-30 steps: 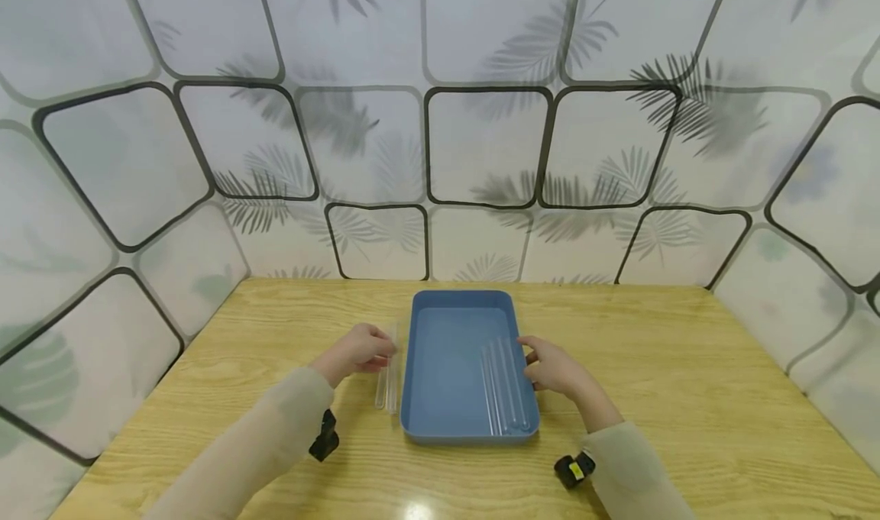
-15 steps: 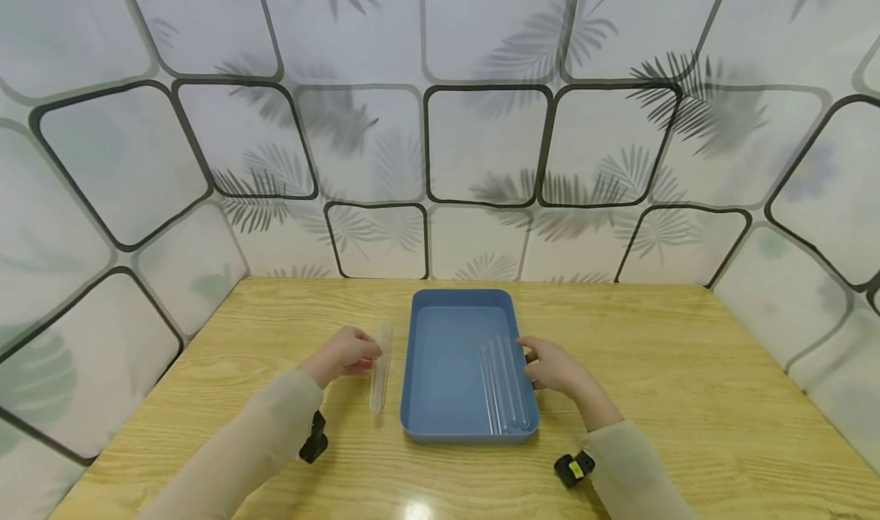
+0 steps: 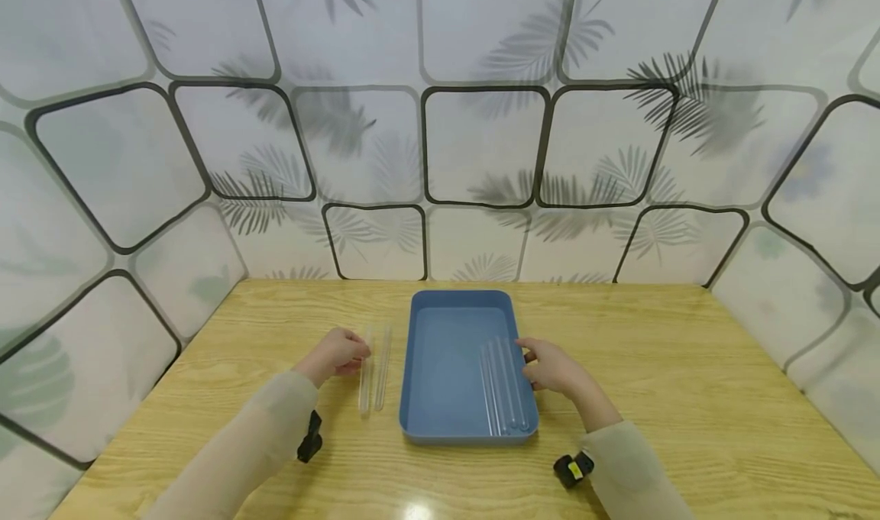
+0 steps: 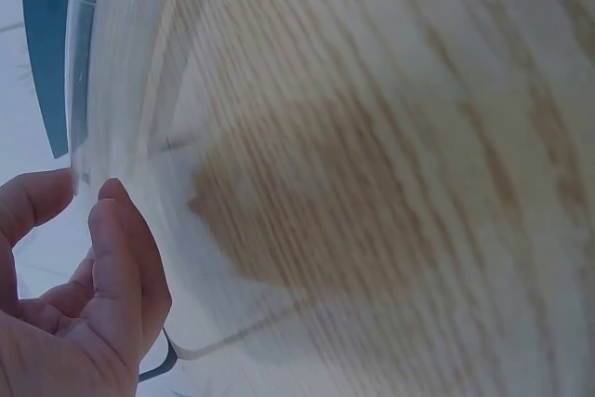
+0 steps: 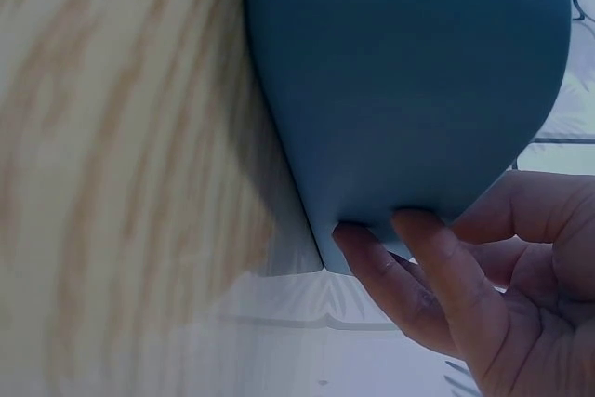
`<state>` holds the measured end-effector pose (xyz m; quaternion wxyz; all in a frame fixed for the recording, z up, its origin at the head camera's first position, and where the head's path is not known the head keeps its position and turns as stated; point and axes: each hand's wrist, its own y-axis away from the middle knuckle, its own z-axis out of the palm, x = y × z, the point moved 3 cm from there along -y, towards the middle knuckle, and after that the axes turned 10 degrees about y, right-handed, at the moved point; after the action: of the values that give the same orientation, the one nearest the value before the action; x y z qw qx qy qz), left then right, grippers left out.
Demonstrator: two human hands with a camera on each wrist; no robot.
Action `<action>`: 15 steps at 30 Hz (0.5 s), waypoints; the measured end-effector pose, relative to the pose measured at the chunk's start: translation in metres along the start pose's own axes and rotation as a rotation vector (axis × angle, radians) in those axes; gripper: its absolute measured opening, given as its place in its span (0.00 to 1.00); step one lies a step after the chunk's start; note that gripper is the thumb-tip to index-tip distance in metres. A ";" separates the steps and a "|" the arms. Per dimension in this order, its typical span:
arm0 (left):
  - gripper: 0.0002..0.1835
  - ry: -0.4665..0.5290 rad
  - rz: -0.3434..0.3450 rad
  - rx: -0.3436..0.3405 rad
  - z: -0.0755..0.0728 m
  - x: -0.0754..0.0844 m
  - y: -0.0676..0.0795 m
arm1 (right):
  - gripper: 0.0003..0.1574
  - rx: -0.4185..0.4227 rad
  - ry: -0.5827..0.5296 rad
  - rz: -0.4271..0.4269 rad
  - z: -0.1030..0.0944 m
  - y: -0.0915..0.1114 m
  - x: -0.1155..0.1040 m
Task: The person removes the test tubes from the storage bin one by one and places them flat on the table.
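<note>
My left hand (image 3: 338,352) pinches a clear test tube (image 3: 364,390) between thumb and fingers, left of the blue tray (image 3: 440,437). In the left wrist view the rounded end of this test tube (image 4: 82,72) rises past the fingertips. A second test tube (image 3: 381,375) lies on the table between the held one and the tray. Several more test tubes (image 3: 505,390) lie side by side along the tray's right half. My right hand (image 3: 553,367) holds the tray's right wall, thumb at the rim and fingers against the outer side (image 5: 409,118).
A wood-grain table (image 3: 660,367) carries everything. Behind it and on both sides stand pale walls (image 3: 481,146) with dark outlined shapes and leaf prints. Black cameras sit at the left wrist (image 3: 310,437) and right wrist (image 3: 574,470).
My left hand has moved left, away from the tray, drawing one test tube with it. A gap now shows between that tube and the other on the table. My right hand stays put.
</note>
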<state>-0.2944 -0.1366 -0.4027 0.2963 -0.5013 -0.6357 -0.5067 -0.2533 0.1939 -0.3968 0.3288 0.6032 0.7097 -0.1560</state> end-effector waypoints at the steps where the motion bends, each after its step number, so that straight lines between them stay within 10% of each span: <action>1: 0.10 -0.003 0.000 0.001 0.000 0.000 0.000 | 0.34 0.000 0.000 0.001 0.000 0.000 0.000; 15: 0.09 -0.023 0.003 0.026 0.000 -0.001 -0.007 | 0.34 0.011 0.003 0.014 0.000 0.000 -0.001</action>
<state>-0.3004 -0.1367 -0.4055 0.2962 -0.5042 -0.6447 -0.4923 -0.2535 0.1931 -0.3959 0.3257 0.6101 0.7051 -0.1567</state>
